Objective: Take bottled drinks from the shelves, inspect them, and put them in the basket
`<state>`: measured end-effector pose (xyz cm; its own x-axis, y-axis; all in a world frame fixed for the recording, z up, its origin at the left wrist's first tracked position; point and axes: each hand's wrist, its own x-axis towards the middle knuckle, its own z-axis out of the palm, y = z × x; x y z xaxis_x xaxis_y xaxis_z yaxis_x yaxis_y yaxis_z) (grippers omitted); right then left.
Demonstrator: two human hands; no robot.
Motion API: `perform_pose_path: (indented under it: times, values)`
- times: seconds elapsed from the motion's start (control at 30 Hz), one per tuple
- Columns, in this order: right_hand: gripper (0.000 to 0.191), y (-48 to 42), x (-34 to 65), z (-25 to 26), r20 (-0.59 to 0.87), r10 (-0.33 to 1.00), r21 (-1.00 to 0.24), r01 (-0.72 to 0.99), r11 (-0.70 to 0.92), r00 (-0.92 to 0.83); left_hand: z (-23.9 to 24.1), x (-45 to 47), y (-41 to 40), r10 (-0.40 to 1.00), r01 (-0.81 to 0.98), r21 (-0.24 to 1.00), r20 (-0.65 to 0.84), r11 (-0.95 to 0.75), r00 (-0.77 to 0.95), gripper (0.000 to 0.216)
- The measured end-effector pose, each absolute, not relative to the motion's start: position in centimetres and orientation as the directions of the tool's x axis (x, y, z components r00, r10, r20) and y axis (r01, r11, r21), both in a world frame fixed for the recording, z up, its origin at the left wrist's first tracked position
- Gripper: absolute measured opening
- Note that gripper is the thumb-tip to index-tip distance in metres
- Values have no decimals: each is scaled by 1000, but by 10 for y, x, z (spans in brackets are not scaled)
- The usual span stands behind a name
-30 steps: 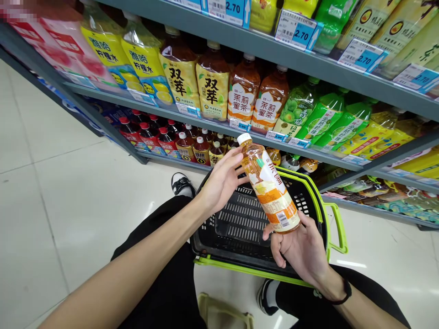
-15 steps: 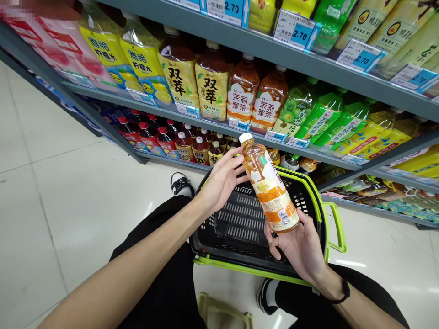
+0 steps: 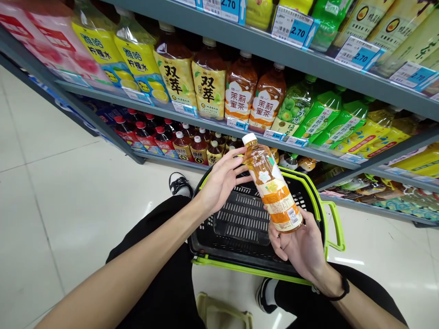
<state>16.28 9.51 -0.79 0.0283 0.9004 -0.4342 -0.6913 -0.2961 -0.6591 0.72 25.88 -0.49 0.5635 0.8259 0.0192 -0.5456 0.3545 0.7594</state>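
A bottle of tea (image 3: 272, 185) with a white cap and an orange and cream label is held tilted above the shopping basket (image 3: 236, 250). My right hand (image 3: 303, 242) is closed round its lower end, the base resting by the palm. Beside the bottle's neck is my left hand (image 3: 224, 178), fingers stretched out and apart. Its fingertips touch or lie just behind the bottle's upper side; the exact contact is hidden. The basket is black with slots in its floor and a lime-green rim, and it sits between my legs.
A grey shelf unit (image 3: 206, 116) full of drink bottles runs across the front. Larger tea bottles (image 3: 241, 93) stand on its middle level, small red-capped bottles (image 3: 123, 130) below. A green basket handle (image 3: 338, 228) sticks out right. A pale stool (image 3: 222, 310) is underneath.
The bottle has turned a little about its length in my right hand, showing more of the white flower on its label, and shifted slightly right. My left hand has hardly moved.
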Motion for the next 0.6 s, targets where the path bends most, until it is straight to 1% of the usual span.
perform_pose_path:
  times: [0.13, 0.27, 0.43, 0.6]
  values:
    - [55, 97, 164, -8, -431, 901, -675, -680, -287, 47, -5, 7, 258, 816, -521, 776, 13, 357, 578, 45]
    - [58, 97, 164, -7, -441, 897, -657, -689, -305, 23, -5, 8, 257, 820, -492, 800, 0, 343, 572, 52]
    - [59, 96, 166, -8, -461, 887, -637, -699, -323, 10, -8, 9, 257, 816, -503, 793, 14, 342, 577, 51]
    - [62, 96, 167, -9, -442, 897, -656, -679, -330, -10, -8, 9, 258, 816, -504, 792, 12, 344, 577, 52]
